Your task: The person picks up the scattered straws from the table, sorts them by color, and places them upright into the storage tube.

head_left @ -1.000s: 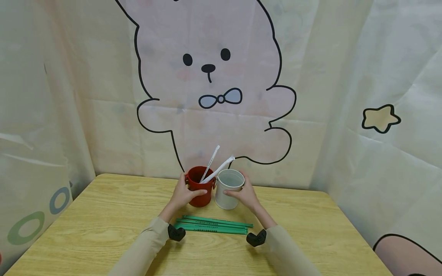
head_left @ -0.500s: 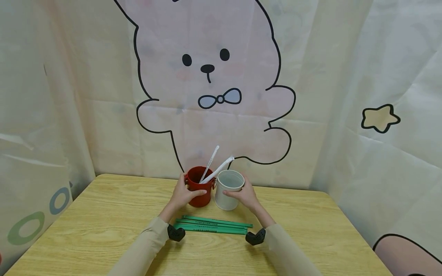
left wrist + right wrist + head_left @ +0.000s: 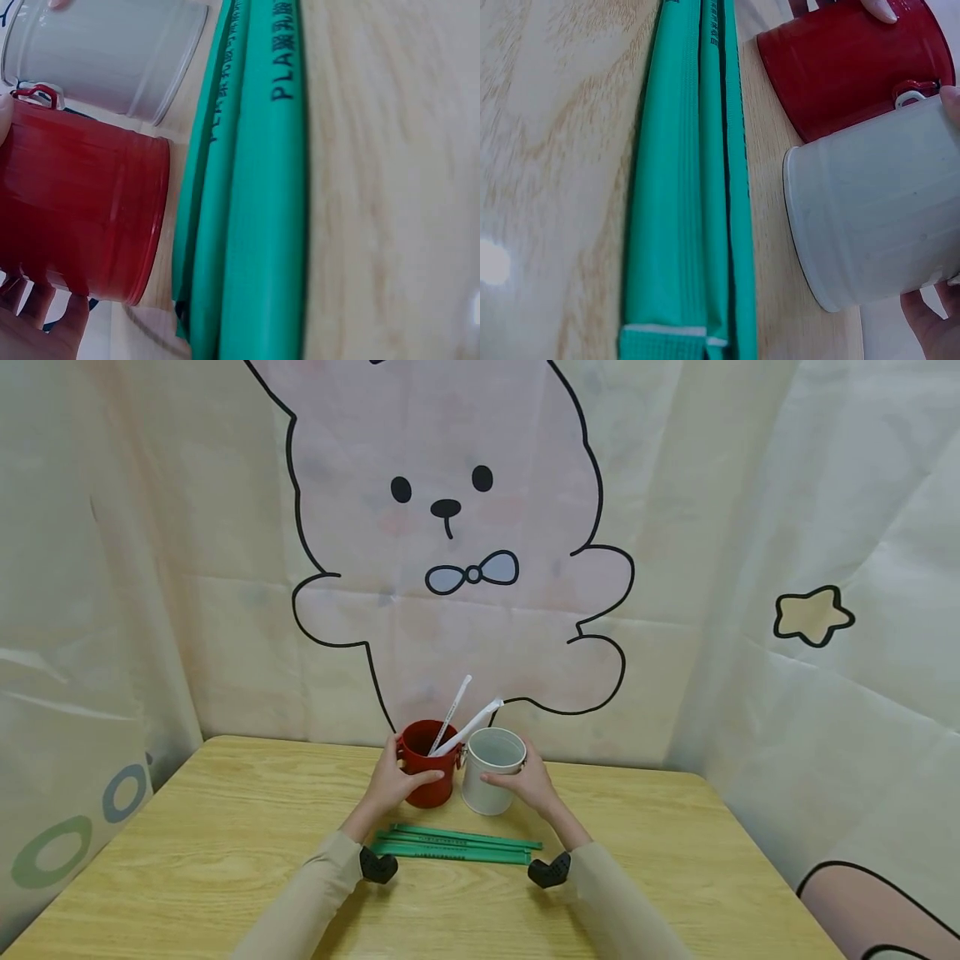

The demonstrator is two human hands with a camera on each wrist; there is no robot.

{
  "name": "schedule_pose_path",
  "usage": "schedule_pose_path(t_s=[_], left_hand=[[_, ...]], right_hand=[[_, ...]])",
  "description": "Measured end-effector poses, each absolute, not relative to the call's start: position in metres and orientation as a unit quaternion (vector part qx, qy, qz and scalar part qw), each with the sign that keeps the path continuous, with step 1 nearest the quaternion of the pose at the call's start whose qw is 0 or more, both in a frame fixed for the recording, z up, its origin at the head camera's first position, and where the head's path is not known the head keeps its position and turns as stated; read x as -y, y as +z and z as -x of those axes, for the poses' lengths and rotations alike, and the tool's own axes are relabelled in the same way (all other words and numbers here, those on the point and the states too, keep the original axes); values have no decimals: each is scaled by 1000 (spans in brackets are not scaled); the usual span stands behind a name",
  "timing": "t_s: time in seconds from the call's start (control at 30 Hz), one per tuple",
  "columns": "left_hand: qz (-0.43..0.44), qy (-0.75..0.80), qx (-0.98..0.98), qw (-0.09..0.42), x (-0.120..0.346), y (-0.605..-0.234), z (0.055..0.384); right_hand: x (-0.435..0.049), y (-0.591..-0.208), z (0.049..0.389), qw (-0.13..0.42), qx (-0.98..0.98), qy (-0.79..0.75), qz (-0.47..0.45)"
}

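A small red metal pail point(image 3: 431, 794) stands upright near the back of the table, with two white-wrapped straws point(image 3: 471, 725) leaning to the right in it. My left hand point(image 3: 388, 787) grips this pail from its left side, thumb across the front. Just right of it, almost touching, is a white pail point(image 3: 486, 795); no contents show in it. My right hand point(image 3: 531, 782) holds the white pail around its right side. In the left wrist view, fingers point(image 3: 69, 322) curl under the red pail's wall. Several green-wrapped straws point(image 3: 457, 847), printed "PLA", lie side by side in front of both pails.
The wooden table point(image 3: 225, 835) reaches a curtain point(image 3: 247, 685) with a cartoon bear close behind the pails. Side curtains hang left and right. A black wrist device point(image 3: 378, 866) sits at each cuff, close to the ends of the green straws.
The whole view has shifted slightly, so everything sits a little further left. Both hands keep their hold on the pails, and the straws lie as before.
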State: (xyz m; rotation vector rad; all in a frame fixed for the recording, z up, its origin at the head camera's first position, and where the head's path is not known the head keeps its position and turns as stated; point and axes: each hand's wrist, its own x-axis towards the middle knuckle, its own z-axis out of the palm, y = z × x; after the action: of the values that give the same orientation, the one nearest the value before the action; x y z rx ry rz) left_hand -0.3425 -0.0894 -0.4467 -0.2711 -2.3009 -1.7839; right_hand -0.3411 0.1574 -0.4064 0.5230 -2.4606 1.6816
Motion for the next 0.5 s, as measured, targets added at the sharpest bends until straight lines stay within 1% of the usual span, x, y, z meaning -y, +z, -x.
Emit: schedule_pose_path(t_s=[0.2,0.5], left_hand=[[104,-608,780,105,89,-445,338],[90,-611,780,99,87,-442,326]], right_hand=[[-158,-406,342,52,809,560,-170],[-159,-407,343,33,806,567,-169]])
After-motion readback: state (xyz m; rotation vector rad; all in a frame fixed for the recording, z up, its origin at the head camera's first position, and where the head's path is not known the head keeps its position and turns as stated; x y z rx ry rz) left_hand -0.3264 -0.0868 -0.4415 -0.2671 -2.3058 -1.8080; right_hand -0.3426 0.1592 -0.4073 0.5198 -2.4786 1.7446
